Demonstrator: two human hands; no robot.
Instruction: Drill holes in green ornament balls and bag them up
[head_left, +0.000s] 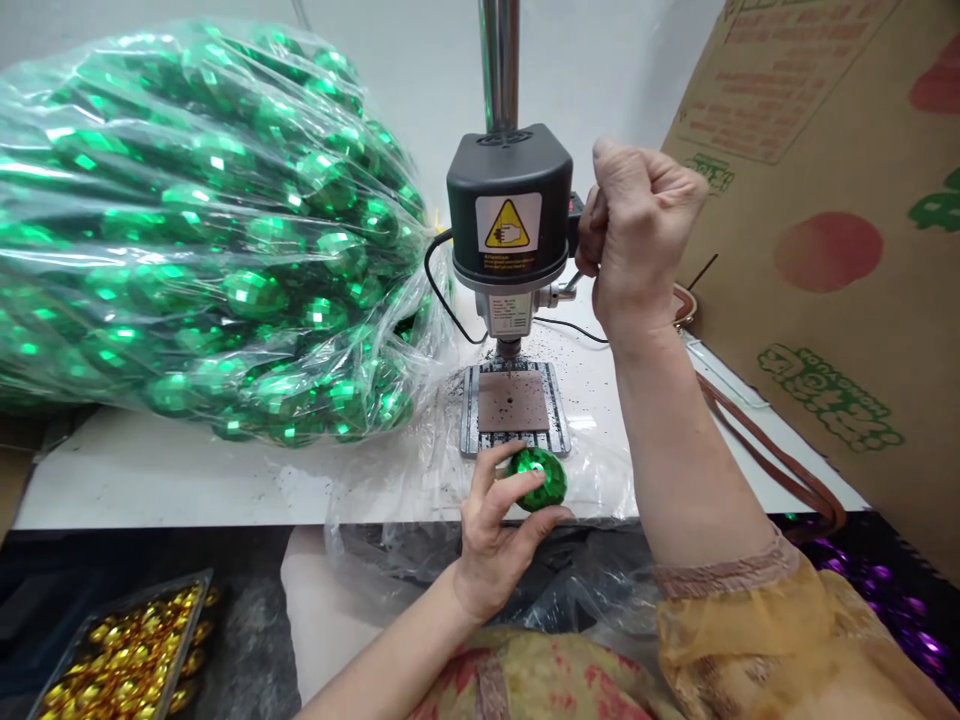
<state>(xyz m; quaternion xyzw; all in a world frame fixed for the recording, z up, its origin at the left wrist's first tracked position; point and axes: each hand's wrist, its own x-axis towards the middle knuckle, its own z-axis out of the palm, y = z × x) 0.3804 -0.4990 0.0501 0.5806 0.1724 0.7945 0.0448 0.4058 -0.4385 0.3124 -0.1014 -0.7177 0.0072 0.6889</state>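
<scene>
Between the thumb and fingers of my left hand (pixel 499 535) is a shiny green faceted ball (pixel 541 480), just in front of the drill press base (pixel 561 425). A brownish square plate (pixel 514 400) with a small dark hole lies on that base, under the drill. My right hand (pixel 645 225) is closed in a fist around the lever handle at the right side of the black drill press head (pixel 510 165). Most of the handle is hidden by the fingers.
A large clear bag of green balls (pixel 225 240) fills the left of the white table (pixel 187 485). On the right stands a cardboard box (pixel 825 300) beside a brown strap (pixel 765 450). Gold balls (pixel 127 650) sit in a container at lower left; purple ones (pixel 892 600) are at lower right.
</scene>
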